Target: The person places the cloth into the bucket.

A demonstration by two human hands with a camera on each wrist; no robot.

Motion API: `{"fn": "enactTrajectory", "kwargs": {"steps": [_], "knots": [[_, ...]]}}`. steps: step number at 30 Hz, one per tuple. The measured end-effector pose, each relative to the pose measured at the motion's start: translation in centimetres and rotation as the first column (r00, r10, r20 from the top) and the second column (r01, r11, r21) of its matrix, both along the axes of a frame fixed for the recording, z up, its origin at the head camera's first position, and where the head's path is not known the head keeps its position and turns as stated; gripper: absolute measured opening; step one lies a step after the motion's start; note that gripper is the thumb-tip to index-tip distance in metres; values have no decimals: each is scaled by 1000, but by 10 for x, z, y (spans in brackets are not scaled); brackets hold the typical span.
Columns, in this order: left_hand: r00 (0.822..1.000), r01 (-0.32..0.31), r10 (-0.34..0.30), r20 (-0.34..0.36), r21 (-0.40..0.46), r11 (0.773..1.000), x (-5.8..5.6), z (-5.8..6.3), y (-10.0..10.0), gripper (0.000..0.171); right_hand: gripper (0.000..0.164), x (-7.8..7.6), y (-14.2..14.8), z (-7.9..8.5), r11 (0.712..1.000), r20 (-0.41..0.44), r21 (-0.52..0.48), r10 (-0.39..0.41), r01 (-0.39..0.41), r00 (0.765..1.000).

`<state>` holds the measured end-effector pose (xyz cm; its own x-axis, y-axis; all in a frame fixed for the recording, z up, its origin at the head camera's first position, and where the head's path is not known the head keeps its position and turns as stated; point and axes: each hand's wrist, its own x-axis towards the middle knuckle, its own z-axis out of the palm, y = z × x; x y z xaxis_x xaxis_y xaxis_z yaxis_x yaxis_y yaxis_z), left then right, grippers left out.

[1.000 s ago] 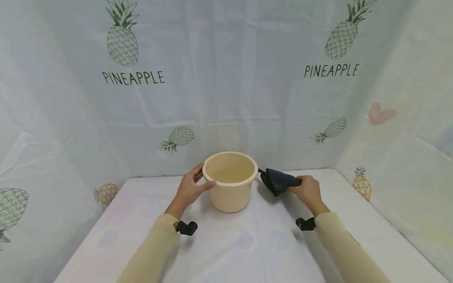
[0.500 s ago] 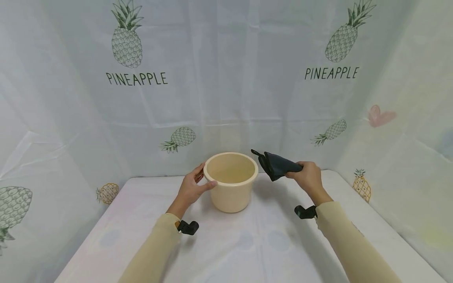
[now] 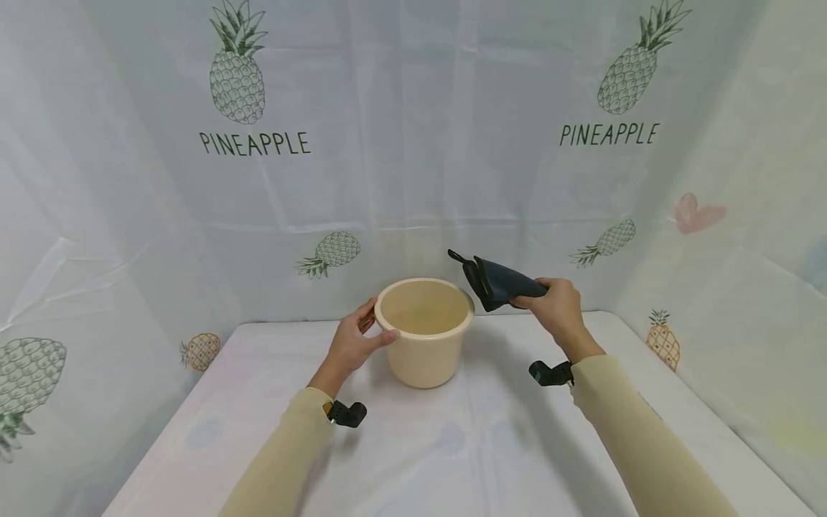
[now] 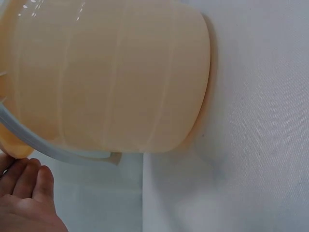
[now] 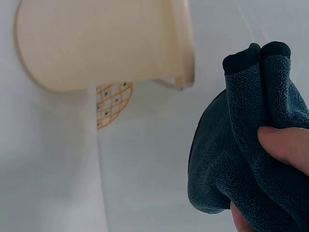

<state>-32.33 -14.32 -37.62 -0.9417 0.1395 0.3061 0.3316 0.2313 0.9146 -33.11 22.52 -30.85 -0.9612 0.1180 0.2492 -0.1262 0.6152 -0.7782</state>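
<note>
- Bucket (image 3: pixel 424 362): upright toward the middle of the table's (image 3: pixel 468 474) far edge (pale inner wall (image 3: pixel 424 316) showing).
- Left hand (image 3: pixel 352 342): partly spread, holding its left rim.
- Right hand (image 3: pixel 554 309): pinching a folded towel (image 3: pixel 502 282), raised just beside the bucket.

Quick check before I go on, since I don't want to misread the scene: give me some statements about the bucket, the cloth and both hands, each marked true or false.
1. The right hand holds the dark cloth. True.
2. The left hand touches the bucket at its rim. True.
3. The bucket lies on its side. False: it stands upright on the table.
4. The cloth is inside the bucket. False: it is held in the air, to the right of the bucket in the head view.
5. A small loop sticks out from the cloth. True.
</note>
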Motion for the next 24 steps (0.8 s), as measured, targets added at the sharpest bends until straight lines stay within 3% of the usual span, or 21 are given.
{"fn": "enactTrajectory", "kwargs": {"steps": [5, 8, 10, 17, 24], "knots": [[1000, 14, -14, 4, 11, 1000, 18, 18, 1, 87, 53, 0, -12, 7, 997, 2, -69, 26, -26, 1000], [1000, 17, -17, 2, 20, 1000, 21, 21, 0, 88, 53, 0, -20, 12, 993, 12, -108, 41, -40, 999], [1000, 20, -20, -1, 20, 1000, 20, 21, 0, 87, 52, -1, -26, 15, 991, 16, -129, 51, -49, 999], [1000, -4, 4, -20, 47, 999, -12, -11, -4, 93, 48, -4, -47, 19, 976, 9, -195, 97, -93, 995], [1000, -10, 11, -21, 50, 999, -11, -11, -2, 93, 47, -6, -72, 17, 961, 3, -243, 137, -132, 991]]}}
